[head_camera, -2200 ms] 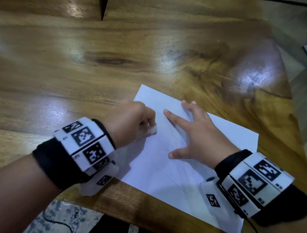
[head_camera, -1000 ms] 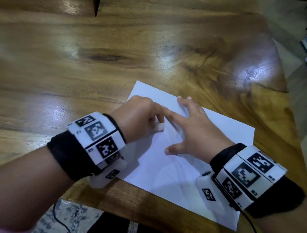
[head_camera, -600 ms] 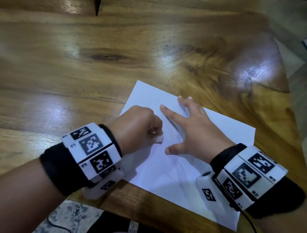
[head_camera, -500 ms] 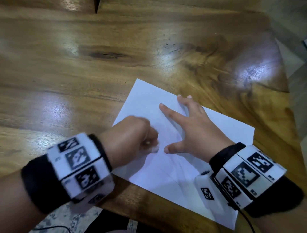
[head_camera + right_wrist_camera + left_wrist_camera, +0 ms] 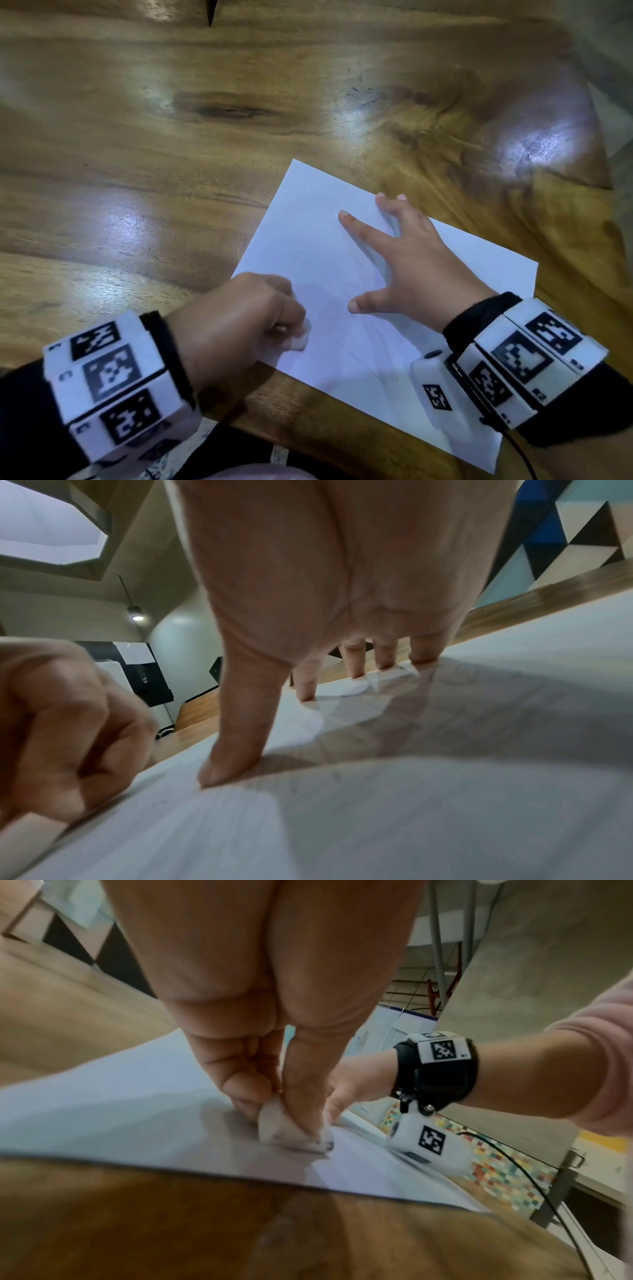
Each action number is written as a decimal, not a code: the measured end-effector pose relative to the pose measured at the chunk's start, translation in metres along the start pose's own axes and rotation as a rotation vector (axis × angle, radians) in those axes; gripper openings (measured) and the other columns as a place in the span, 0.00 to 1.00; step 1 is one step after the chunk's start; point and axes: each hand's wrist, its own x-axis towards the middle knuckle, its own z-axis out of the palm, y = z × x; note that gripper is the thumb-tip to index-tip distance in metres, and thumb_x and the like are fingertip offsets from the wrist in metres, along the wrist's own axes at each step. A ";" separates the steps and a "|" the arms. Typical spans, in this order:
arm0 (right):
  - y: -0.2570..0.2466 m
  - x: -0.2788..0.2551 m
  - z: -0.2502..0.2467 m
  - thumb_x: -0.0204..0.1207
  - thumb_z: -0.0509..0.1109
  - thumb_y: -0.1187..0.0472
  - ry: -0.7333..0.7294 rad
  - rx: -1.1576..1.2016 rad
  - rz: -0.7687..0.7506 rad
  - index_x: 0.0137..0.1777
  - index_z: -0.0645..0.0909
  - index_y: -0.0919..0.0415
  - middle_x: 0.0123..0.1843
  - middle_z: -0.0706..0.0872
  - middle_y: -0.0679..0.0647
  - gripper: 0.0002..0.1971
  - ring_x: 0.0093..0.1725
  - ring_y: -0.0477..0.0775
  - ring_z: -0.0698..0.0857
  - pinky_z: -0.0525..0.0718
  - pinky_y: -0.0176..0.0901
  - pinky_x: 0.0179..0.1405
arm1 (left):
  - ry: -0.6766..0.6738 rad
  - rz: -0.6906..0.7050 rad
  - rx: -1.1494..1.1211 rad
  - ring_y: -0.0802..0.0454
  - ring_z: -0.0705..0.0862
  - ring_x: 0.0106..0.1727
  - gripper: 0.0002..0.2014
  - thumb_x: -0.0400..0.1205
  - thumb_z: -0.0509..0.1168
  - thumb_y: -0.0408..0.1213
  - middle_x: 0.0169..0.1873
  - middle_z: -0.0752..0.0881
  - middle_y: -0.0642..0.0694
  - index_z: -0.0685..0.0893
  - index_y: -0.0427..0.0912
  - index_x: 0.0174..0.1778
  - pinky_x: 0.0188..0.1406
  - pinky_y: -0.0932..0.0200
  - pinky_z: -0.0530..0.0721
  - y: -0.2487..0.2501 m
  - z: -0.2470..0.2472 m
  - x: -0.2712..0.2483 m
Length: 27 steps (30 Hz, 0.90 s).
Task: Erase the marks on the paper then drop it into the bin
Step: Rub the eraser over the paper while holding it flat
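A white sheet of paper (image 5: 322, 240) lies tilted on the wooden table (image 5: 171, 154), with faint pencil lines near its lower middle. My left hand (image 5: 246, 325) pinches a small white eraser (image 5: 301, 341) and presses it on the paper near the sheet's left edge; in the left wrist view the eraser (image 5: 291, 1134) shows grey smudges under my left hand (image 5: 274, 1091). My right hand (image 5: 394, 260) lies flat with fingers spread, pressing the paper down. In the right wrist view its fingers (image 5: 236, 750) rest on the paper (image 5: 411, 804). No bin is in view.
The table's near edge (image 5: 342, 435) runs just below the paper, with patterned floor beneath. The right table edge (image 5: 609, 171) slants down the frame. Bare wood stretches to the left and beyond the sheet. A cable (image 5: 520, 455) hangs from the right wristband.
My left hand has dragged the eraser down and toward the near-left edge of the paper. The right hand has stayed spread on the sheet.
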 end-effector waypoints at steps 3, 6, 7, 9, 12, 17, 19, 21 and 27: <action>0.000 0.000 0.001 0.61 0.78 0.41 0.000 -0.003 -0.003 0.78 0.45 0.29 0.83 0.35 0.44 0.52 0.81 0.48 0.31 0.43 0.44 0.80 | 0.022 -0.054 -0.052 0.75 0.78 0.34 0.09 0.64 0.66 0.42 0.27 0.76 0.63 0.83 0.53 0.40 0.34 0.83 0.70 -0.003 -0.004 -0.001; 0.002 0.000 0.002 0.61 0.77 0.40 -0.001 -0.016 -0.002 0.78 0.45 0.29 0.83 0.34 0.44 0.52 0.81 0.48 0.31 0.43 0.44 0.80 | 0.145 -0.126 -0.076 0.60 0.81 0.38 0.09 0.69 0.72 0.46 0.31 0.82 0.58 0.85 0.59 0.44 0.33 0.72 0.75 -0.004 -0.021 0.009; 0.002 0.000 0.002 0.61 0.77 0.40 -0.001 -0.017 -0.004 0.78 0.45 0.29 0.83 0.35 0.44 0.52 0.81 0.48 0.31 0.43 0.44 0.80 | 0.179 -0.131 -0.075 0.56 0.81 0.38 0.10 0.70 0.73 0.44 0.33 0.84 0.57 0.86 0.59 0.46 0.33 0.71 0.75 -0.005 -0.025 0.010; 0.002 0.000 0.002 0.60 0.78 0.40 0.000 -0.018 -0.007 0.77 0.45 0.28 0.83 0.34 0.44 0.52 0.81 0.47 0.31 0.43 0.43 0.80 | 0.216 -0.122 -0.010 0.57 0.80 0.33 0.12 0.70 0.72 0.43 0.35 0.85 0.55 0.87 0.56 0.48 0.32 0.73 0.72 -0.007 -0.028 0.013; 0.003 -0.001 0.002 0.58 0.79 0.40 -0.008 -0.032 -0.009 0.77 0.44 0.28 0.82 0.34 0.44 0.54 0.81 0.47 0.30 0.42 0.43 0.80 | 0.238 -0.072 0.043 0.66 0.77 0.32 0.08 0.69 0.72 0.45 0.35 0.84 0.52 0.90 0.51 0.43 0.33 0.76 0.71 -0.007 -0.021 0.019; 0.002 -0.002 0.001 0.59 0.79 0.40 -0.014 -0.039 -0.008 0.77 0.43 0.28 0.82 0.34 0.44 0.54 0.81 0.47 0.31 0.43 0.41 0.78 | 0.091 -0.024 0.025 0.61 0.79 0.27 0.18 0.69 0.62 0.55 0.28 0.81 0.52 0.86 0.44 0.29 0.30 0.73 0.71 -0.008 -0.006 -0.002; 0.002 -0.002 0.001 0.59 0.79 0.40 -0.012 -0.034 -0.006 0.77 0.43 0.28 0.82 0.34 0.44 0.54 0.81 0.47 0.31 0.43 0.41 0.78 | 0.025 -0.058 -0.019 0.67 0.80 0.30 0.10 0.71 0.67 0.45 0.27 0.79 0.55 0.86 0.43 0.31 0.33 0.79 0.71 -0.006 0.000 -0.013; 0.002 -0.002 0.001 0.58 0.79 0.40 -0.014 -0.035 -0.002 0.77 0.43 0.28 0.82 0.34 0.44 0.55 0.81 0.47 0.31 0.43 0.42 0.79 | 0.020 -0.075 -0.039 0.70 0.80 0.32 0.06 0.68 0.69 0.43 0.27 0.80 0.58 0.88 0.46 0.34 0.33 0.83 0.70 -0.005 -0.002 -0.011; 0.002 -0.002 0.001 0.57 0.79 0.40 -0.009 -0.041 0.000 0.78 0.44 0.29 0.83 0.34 0.45 0.55 0.81 0.49 0.31 0.43 0.43 0.79 | 0.212 -0.031 0.069 0.50 0.84 0.35 0.11 0.70 0.69 0.50 0.32 0.88 0.45 0.90 0.47 0.37 0.37 0.60 0.79 0.010 -0.007 0.030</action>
